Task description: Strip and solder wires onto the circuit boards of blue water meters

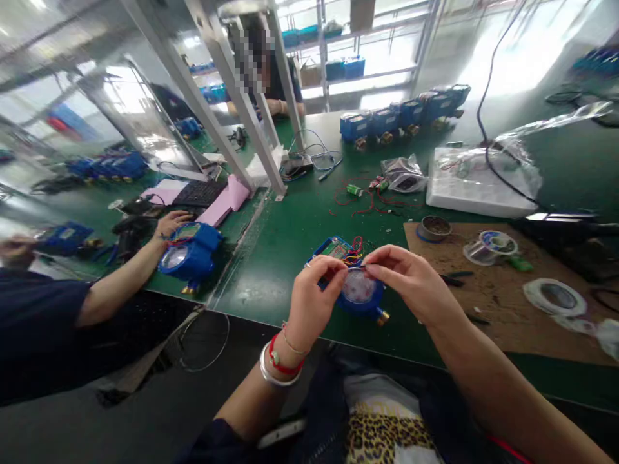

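Observation:
A blue water meter (358,290) with a round clear window lies in front of me, a brass fitting (382,317) at its lower right. Its upper housing is open on a green circuit board (337,248), with red and yellow wires (355,250) coming out. Above the window, my left hand (316,290) and my right hand (411,280) are closed in pinches, fingertips almost meeting. Between them runs a thin dark wire-like piece (360,266), its ends hidden by the fingers. Both hands seem to grip it.
At right, a cardboard sheet (464,258) bears a solder spool (491,247), a round tin (434,229) and a tape roll (555,298). Behind are battery packs (354,190), a foam block (476,187) and several blue meters (401,116). A co-worker's arm (120,277) reaches in from the left.

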`<state>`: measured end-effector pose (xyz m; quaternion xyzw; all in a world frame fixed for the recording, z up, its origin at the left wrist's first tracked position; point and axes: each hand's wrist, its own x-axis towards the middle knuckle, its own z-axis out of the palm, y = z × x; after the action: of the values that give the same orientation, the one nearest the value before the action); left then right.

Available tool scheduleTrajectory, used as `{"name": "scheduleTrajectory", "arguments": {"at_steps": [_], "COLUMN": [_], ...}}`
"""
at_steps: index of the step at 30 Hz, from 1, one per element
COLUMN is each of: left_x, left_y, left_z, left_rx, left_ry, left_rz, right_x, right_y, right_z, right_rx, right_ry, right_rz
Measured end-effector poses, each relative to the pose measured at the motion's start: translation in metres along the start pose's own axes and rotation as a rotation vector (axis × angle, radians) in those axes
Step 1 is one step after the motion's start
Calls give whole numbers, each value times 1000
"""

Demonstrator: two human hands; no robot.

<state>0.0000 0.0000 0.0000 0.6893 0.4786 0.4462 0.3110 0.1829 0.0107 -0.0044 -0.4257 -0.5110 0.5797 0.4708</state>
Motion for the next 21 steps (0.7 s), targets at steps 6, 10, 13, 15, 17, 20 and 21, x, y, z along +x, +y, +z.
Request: {"name": "scheduleTrajectory", "arguments": {"at_steps": [6,10,13,15,17,20,21], "left_x": [1,1,0,0,0,1,1], "left_y": [-2,-2,-2,-3,-3,-3,-3], "left_z": [-2,-3,-3,-3,-3,-3,-3], "left_rx": [6,12,9,4,1,-3,-5], "left_ry": [-3,-2,-3,-9,-16,-24,-27], "left_rz": [14,7,6,11,12,18,27], "right_x": [2,1,0,0,0,0,0], "right_y": [0,-1,-1,-1,-2,-3,-4], "right_z": [1,1,2,4,5,7,8], "right_rx": [-48,-76,-66,-63,-66,-79,-86], "right_ry": [-14,-16,-11,-7,-6,-10,-13], "right_rz": [10,4,2,1,-2,-10,-14]}}
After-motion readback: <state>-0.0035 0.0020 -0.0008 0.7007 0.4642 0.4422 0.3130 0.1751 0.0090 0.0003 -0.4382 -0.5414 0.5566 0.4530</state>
